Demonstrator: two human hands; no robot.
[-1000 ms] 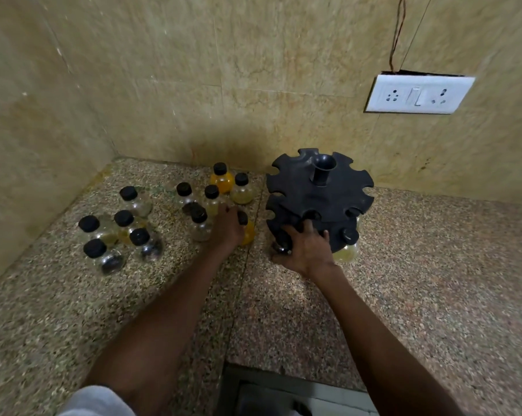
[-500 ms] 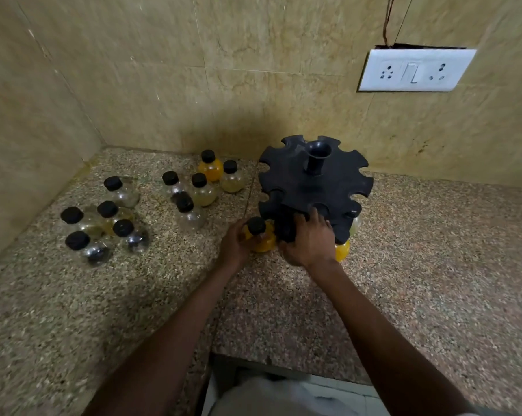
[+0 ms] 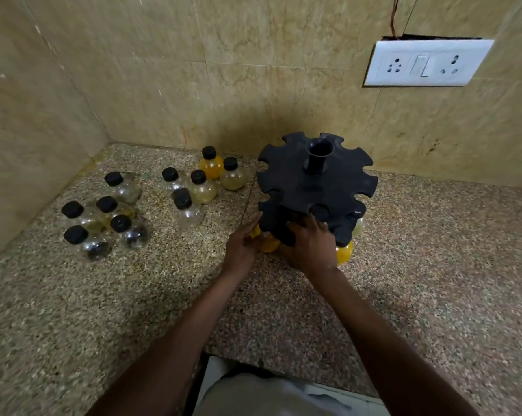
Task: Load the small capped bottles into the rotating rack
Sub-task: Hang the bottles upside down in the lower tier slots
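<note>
A black two-tier rotating rack (image 3: pixel 316 184) with notched slots stands on the speckled counter near the back wall. My left hand (image 3: pixel 241 247) holds an orange bottle (image 3: pixel 267 244) pressed against the rack's lower tier at its front left. My right hand (image 3: pixel 312 246) grips the lower tier's front edge. Another orange bottle (image 3: pixel 343 255) and a pale one (image 3: pixel 358 228) hang in the lower tier on the right. Several loose black-capped bottles stand to the left: one cluster (image 3: pixel 193 184) by the rack, another cluster (image 3: pixel 103 220) near the left wall.
Tiled walls close the counter (image 3: pixel 433 265) at the back and left. A white socket plate (image 3: pixel 424 63) is mounted on the back wall at upper right. The counter's front edge runs just below my forearms.
My left hand picked an orange bottle from the loose group and carried it right to the rack's lower tier. My right hand stayed on the rack's front.
</note>
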